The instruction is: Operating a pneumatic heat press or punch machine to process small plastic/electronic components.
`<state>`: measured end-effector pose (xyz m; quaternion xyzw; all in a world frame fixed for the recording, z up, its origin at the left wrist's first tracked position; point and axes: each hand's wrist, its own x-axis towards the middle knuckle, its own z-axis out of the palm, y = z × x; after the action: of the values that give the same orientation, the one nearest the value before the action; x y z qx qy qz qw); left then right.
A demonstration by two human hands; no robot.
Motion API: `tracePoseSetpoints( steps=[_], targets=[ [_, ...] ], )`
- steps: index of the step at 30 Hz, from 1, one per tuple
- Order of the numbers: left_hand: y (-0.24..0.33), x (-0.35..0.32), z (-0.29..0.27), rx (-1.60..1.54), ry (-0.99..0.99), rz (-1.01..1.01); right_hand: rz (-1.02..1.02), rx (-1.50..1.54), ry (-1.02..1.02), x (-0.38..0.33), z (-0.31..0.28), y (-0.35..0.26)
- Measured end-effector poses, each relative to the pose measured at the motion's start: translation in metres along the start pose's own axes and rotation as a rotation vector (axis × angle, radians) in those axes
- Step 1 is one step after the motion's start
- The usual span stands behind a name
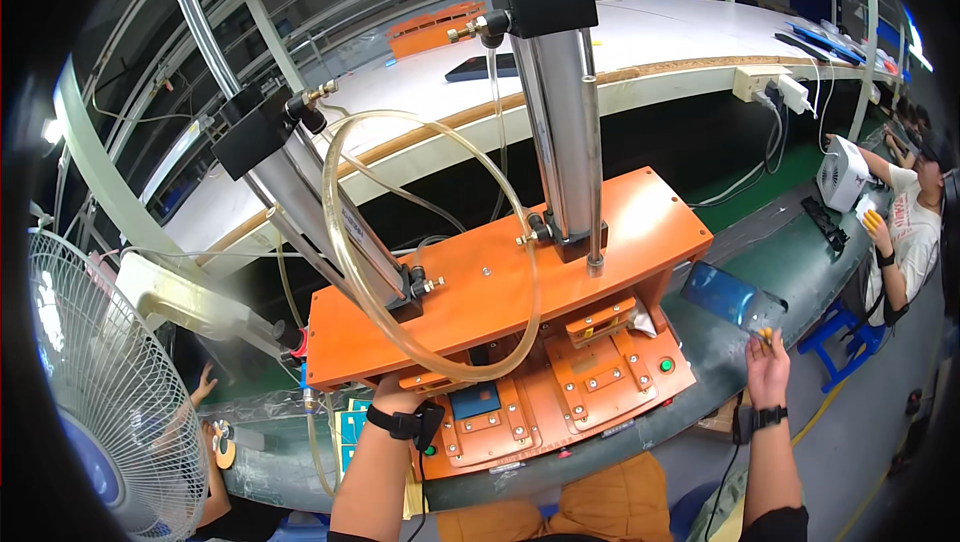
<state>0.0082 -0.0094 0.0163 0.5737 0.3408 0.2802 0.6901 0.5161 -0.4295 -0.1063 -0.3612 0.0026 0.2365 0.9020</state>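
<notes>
An orange two-cylinder press stands on the bench in front of me. My left hand reaches in at the left end of the press, under its top plate; its fingers are hidden there. Close by that hand, a dark blue flat piece lies in the left fixture of the press base. Off to the right of the press, my right hand is raised with its fingertips pinched together. Something small, dark and yellowish shows at those fingertips, too small to name. Just beyond them lies a shiny blue sheet or tray.
A clear air hose loops across the press front. Green buttons sit on its base. A caged fan fills the left side. Yellow-and-teal sheets lie left of the press. A co-worker sits far right beside a white boxy device.
</notes>
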Motion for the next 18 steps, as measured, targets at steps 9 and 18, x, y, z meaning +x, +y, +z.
tracePoseSetpoints(
  steps=[9,18],
  targets=[
    [0.012,0.005,0.007,0.455,0.022,0.179,0.278,-0.365,-0.06,0.161,0.098,0.116],
    [0.012,-0.008,0.008,0.877,-0.019,0.323,-0.006,-1.139,-0.777,0.164,0.143,0.156]
  ],
)
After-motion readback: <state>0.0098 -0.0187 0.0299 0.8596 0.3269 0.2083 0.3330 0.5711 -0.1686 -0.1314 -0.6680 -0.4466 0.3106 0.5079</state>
